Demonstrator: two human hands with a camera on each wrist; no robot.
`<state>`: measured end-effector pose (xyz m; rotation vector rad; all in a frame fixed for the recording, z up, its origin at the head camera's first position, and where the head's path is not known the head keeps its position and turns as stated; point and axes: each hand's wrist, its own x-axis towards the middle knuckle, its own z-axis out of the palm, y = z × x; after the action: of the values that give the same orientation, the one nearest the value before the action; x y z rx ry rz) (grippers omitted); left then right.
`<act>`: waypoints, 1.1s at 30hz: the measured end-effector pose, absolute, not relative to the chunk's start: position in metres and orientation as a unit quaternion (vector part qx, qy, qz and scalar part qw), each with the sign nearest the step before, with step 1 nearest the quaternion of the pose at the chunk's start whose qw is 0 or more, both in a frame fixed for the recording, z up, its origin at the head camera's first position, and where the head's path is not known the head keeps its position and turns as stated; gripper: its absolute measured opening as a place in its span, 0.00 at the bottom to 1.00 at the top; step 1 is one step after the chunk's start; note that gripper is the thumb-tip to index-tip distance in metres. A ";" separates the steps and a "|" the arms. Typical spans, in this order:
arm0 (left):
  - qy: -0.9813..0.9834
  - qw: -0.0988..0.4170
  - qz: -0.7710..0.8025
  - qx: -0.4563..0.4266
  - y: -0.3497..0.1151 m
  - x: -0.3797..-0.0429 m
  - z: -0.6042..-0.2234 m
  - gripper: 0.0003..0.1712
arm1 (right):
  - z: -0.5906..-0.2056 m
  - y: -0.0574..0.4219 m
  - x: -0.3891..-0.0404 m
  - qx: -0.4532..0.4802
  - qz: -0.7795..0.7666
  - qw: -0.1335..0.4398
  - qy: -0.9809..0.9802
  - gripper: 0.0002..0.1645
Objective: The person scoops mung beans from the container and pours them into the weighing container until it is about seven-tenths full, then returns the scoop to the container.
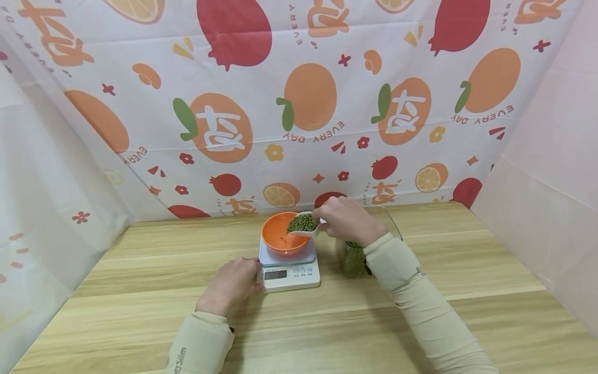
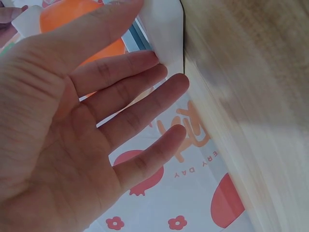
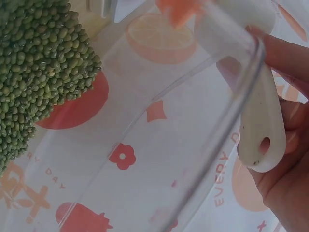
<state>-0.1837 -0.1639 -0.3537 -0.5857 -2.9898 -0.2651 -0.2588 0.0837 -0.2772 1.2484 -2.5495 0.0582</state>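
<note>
My right hand (image 1: 348, 221) grips a white scoop (image 3: 264, 121) by its handle, and the scoop is heaped with green mung beans (image 1: 302, 223). It is held over the right side of an orange bowl (image 1: 275, 231), inside which a few dark specks show. The bowl sits on the platform of a white kitchen scale (image 1: 303, 280) with a small display and buttons. My left hand (image 1: 233, 283) is at the scale's left edge, its fingertips right at the side. In the left wrist view its fingers (image 2: 140, 121) are extended and apart.
A clear container (image 1: 353, 262) holding mung beans stands right of the scale, partly hidden by my right forearm. Its transparent rim (image 3: 212, 169) crosses the right wrist view. A fruit-print cloth (image 1: 310, 145) hangs behind the wooden table (image 1: 140, 291).
</note>
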 end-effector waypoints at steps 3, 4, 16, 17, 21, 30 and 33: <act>-0.975 0.044 -0.089 -0.197 -0.163 -0.183 -0.353 0.17 | -0.277 0.083 -0.259 0.434 0.009 0.162 -0.886 0.03; -0.975 0.045 -0.090 -0.198 -0.163 -0.183 -0.354 0.17 | -0.277 0.083 -0.259 0.435 0.005 0.166 -0.885 0.03; -0.975 0.044 -0.090 -0.198 -0.162 -0.183 -0.352 0.18 | -0.270 0.082 -0.258 0.440 -0.038 0.213 -0.871 0.04; -0.975 0.044 -0.090 -0.199 -0.162 -0.182 -0.352 0.18 | -0.269 0.081 -0.257 0.441 -0.037 0.215 -0.871 0.04; -0.975 0.045 -0.089 -0.199 -0.163 -0.183 -0.352 0.18 | -0.264 0.080 -0.256 0.439 -0.040 0.219 -0.870 0.04; -0.974 0.048 -0.096 -0.199 -0.163 -0.186 -0.356 0.12 | -0.256 0.079 -0.254 0.437 -0.050 0.231 -0.868 0.07; -0.974 0.050 -0.098 -0.199 -0.163 -0.187 -0.356 0.12 | -0.254 0.078 -0.254 0.437 -0.053 0.238 -0.866 0.08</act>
<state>-0.1871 -0.1634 -0.3562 -0.6057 -2.9646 -0.2991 -0.2541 0.0780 -0.2542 1.1967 -2.3724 -0.1458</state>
